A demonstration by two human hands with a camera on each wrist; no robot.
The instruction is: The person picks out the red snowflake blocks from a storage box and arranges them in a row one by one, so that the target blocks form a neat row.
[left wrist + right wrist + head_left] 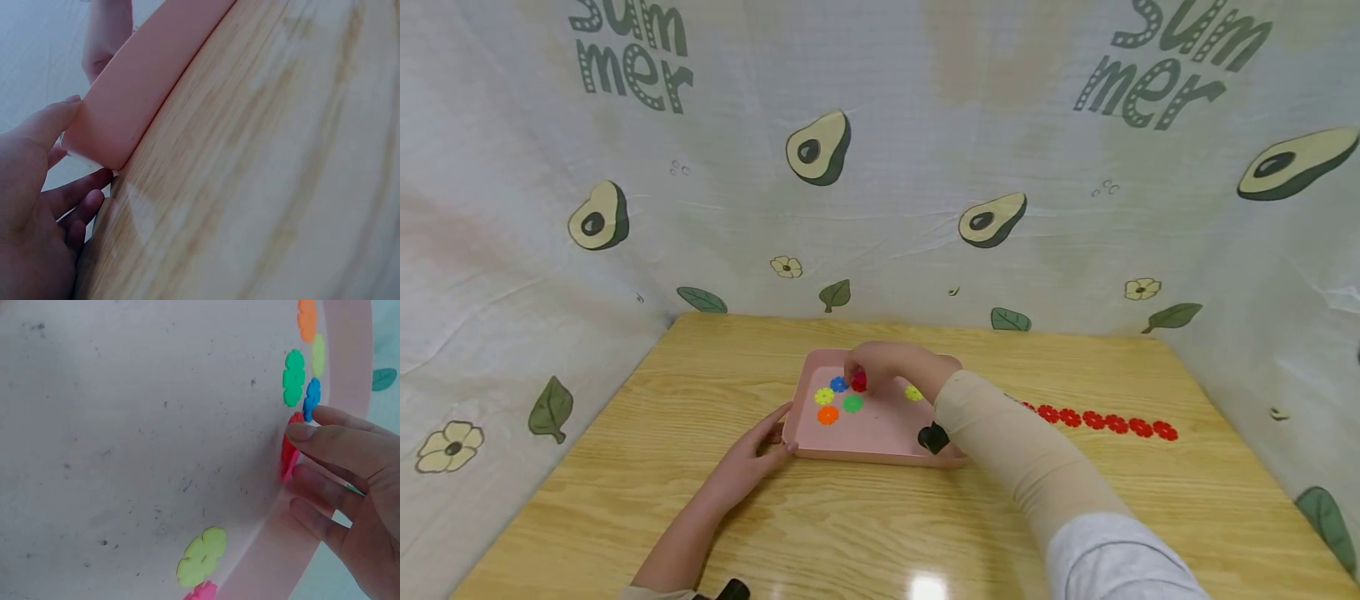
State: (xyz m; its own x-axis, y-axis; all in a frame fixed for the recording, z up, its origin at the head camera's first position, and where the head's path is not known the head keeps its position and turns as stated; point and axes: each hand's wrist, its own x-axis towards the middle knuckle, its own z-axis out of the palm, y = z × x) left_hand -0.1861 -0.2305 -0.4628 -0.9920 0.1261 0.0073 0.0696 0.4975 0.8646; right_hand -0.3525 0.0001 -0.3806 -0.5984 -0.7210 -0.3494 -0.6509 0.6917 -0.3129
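Note:
A pink tray (880, 457) lies on the wooden table, holding several flower-shaped plastic discs. My left hand (752, 461) holds the tray's near left corner, thumb at the front wall and fingers round the side, as the left wrist view also shows. Inside the tray, my right hand (369, 472) pinches a red flower disc (290, 447) between thumb and fingers. A pinkish piece shows at the red disc's lower edge, partly hidden. Near these fingers lie a blue disc (838, 384), a green disc (852, 404), a yellow disc (824, 396) and an orange disc (828, 415).
Another yellow disc (202, 557) lies farther right in the tray, beside a pink disc (202, 592). A row of several red discs (1093, 420) stretches over the table right of the tray, its left end behind my right arm. A printed cloth (895, 225) hangs behind the table.

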